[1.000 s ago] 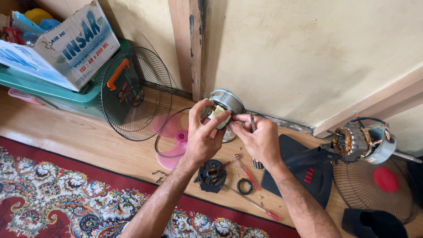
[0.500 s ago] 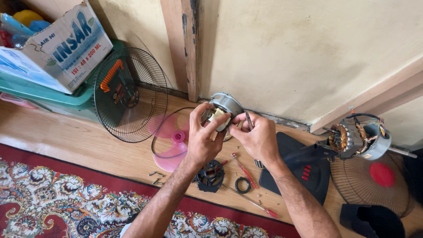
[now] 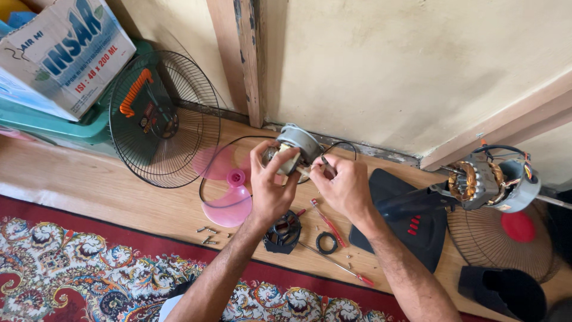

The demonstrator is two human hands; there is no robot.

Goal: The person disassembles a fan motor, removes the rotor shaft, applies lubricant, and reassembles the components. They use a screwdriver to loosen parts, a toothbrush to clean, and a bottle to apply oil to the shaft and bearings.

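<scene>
Both my hands hold a small grey fan motor (image 3: 300,143) up over the wooden floor, near the wall. My left hand (image 3: 271,185) wraps the motor's left side with thumb and fingers closed on it. My right hand (image 3: 342,185) is pinched on the motor's thin shaft end at its right. A black cable loops down from the motor. Below my hands lie a black plastic ring part (image 3: 282,231), a small black rubber ring (image 3: 326,242) and a red-handled screwdriver (image 3: 326,222).
A pink fan blade (image 3: 229,200) and black wire grille (image 3: 158,119) lie at left, by a teal crate (image 3: 71,128) holding a cardboard box (image 3: 56,50). Loose screws (image 3: 207,234) sit near the patterned rug (image 3: 71,274). A dismantled fan motor (image 3: 485,182), black base (image 3: 417,226) and second grille (image 3: 506,235) are at right.
The view has shifted slightly; my hands stay on the motor in much the same grip, and my right fingers have moved a little along the shaft.
</scene>
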